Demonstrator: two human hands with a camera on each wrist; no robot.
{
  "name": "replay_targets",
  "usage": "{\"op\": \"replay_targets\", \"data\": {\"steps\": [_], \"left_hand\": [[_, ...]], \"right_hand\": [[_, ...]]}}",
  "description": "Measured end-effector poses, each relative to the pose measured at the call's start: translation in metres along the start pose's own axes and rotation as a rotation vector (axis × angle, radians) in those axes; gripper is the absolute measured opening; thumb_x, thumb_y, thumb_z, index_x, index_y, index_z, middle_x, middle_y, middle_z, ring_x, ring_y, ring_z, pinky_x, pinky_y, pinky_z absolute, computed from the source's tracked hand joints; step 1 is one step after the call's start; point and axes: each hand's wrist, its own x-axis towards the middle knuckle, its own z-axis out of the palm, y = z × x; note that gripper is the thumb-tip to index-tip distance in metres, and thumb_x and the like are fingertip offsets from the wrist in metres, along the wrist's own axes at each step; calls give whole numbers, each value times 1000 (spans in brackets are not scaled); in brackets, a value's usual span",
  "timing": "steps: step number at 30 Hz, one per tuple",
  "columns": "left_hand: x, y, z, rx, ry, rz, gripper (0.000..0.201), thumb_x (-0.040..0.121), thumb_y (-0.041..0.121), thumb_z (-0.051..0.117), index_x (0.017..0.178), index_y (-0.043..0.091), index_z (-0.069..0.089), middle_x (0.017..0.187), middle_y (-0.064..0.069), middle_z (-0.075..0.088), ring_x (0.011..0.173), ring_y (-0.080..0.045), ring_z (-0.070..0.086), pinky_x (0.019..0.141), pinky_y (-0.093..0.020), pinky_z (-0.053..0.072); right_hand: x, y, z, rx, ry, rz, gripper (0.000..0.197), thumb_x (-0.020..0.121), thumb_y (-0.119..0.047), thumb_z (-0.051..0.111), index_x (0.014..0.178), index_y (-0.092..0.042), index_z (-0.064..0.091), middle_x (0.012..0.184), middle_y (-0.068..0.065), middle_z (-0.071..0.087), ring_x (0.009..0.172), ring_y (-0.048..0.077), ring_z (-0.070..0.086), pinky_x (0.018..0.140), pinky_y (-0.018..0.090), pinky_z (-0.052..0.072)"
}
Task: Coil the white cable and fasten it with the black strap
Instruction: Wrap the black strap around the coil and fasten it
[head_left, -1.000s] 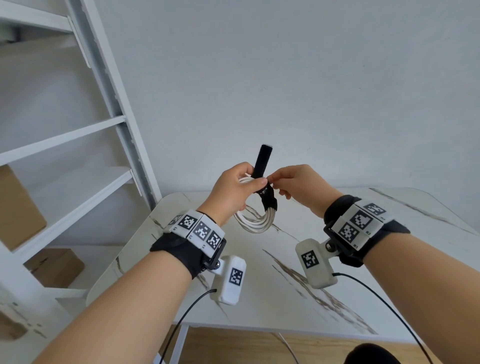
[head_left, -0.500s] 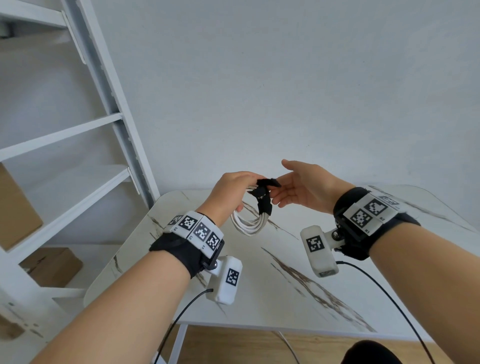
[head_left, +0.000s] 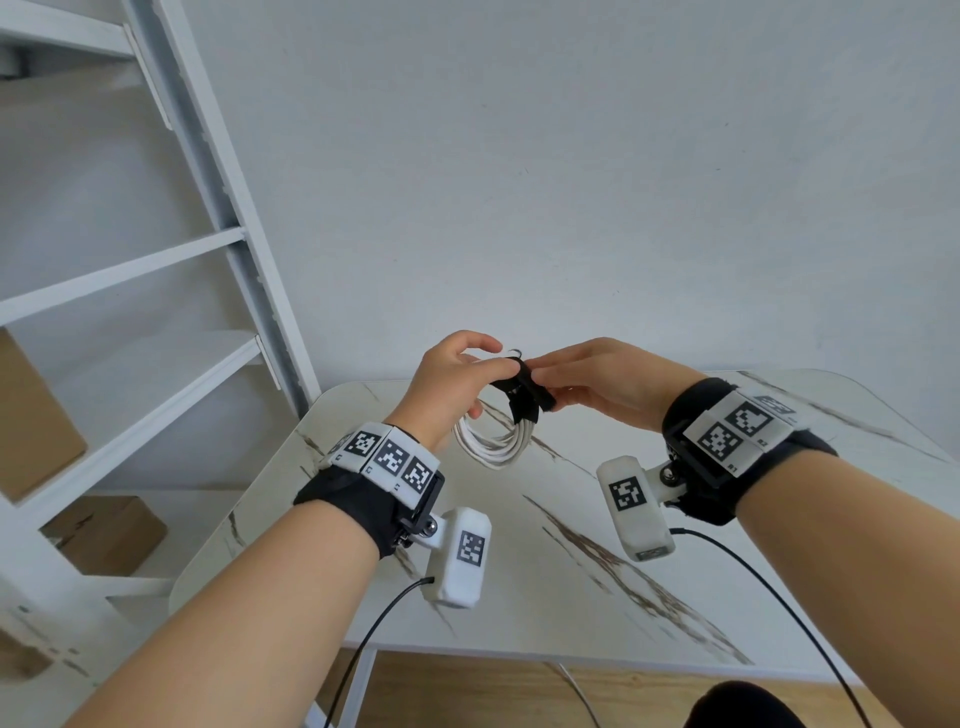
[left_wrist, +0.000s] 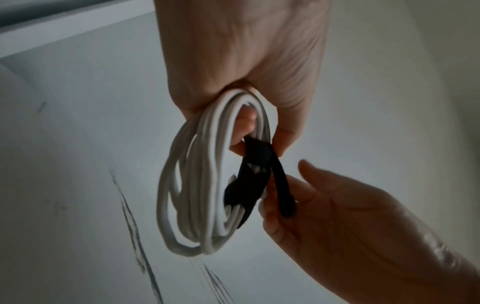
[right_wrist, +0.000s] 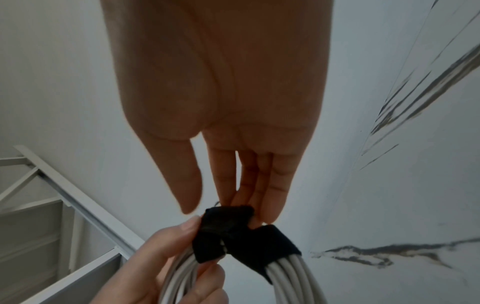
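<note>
The left hand (head_left: 457, 379) is up in the air over the tabletop (head_left: 675, 597). Its fingers curl round the top of the cable (head_left: 493, 441), and the thumb and a finger pinch it just by the strap (head_left: 524, 397). The cable is white and wound in a bunch of loops. The loops hang down from the hand and do not touch the tabletop.

The strap is black. It goes round the loops near the top, close under the left thumb. One end of it sticks out loose to the right.

The right hand (head_left: 608, 384) is just beside the left one. Its fingers (right_wrist: 275, 197) are long and nearly straight, side by side. Their tips touch the strap and press on it. The thumb is apart from the fingers and holds nothing. In the left wrist view the loose end lies across these fingers.

The tabletop is white with brown streaks. White shelves (head_left: 130, 270) stand to the left, with a brown box (head_left: 111, 530) low down.
</note>
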Motion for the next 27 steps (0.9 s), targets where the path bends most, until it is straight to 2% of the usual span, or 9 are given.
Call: {"op": "replay_targets", "data": {"steps": [4,7,9,11,15,20,23,27], "left_hand": [[2,-1,-1,-70,8,-49,32,74,22,78,101,14,63,65,0,53,41,-13,36,49,-28,35],[0,-3,-2,-164,-37,-85,23,75,16,78,93,12,65,69,-9,48,40,-13,30,45,-25,28],[0,-3,-2,-243,-58,-98,14,78,10,76,84,10,64,65,-7,48,40,-10,27,41,-23,26],[0,-2,-3,-311,-78,-106,14,80,6,74,77,11,61,61,-2,50,39,-8,27,38,-20,26],[1,-3,-8,-391,-146,-127,15,82,6,71,75,11,59,61,0,55,38,-6,27,37,-18,25],[0,-1,-10,-366,-207,-105,14,83,8,71,77,13,59,64,-1,50,37,-6,27,36,-18,26],[-1,-1,-9,-321,-203,-87,15,82,12,73,78,16,59,66,-3,48,36,-6,26,36,-19,24],[1,-1,-8,-278,-168,-75,16,80,11,74,75,17,59,65,-4,48,36,-8,24,37,-20,21]], "right_hand": [[-1,1,-1,-117,35,-41,32,90,1,60,118,-9,70,111,10,73,84,12,62,74,22,47],[0,-1,0,-212,97,-80,30,88,2,60,111,-12,74,105,12,74,75,10,57,69,22,43],[0,-1,0,-197,113,-102,30,88,3,60,109,-12,74,105,14,74,74,9,57,68,21,42],[0,-1,1,-166,108,-113,29,88,3,61,108,-13,75,106,16,73,76,10,58,67,21,42],[-1,4,-1,-33,68,-93,23,88,1,63,105,-10,74,99,19,68,77,14,56,67,21,43],[-1,7,-3,47,10,-32,9,89,0,63,95,-2,69,76,4,62,66,12,53,65,21,43],[0,5,-1,48,2,-16,12,88,1,64,99,1,68,78,6,61,66,12,53,63,20,44],[0,3,1,85,38,-22,15,86,4,64,98,-3,70,78,6,64,65,14,55,63,23,44]]}}
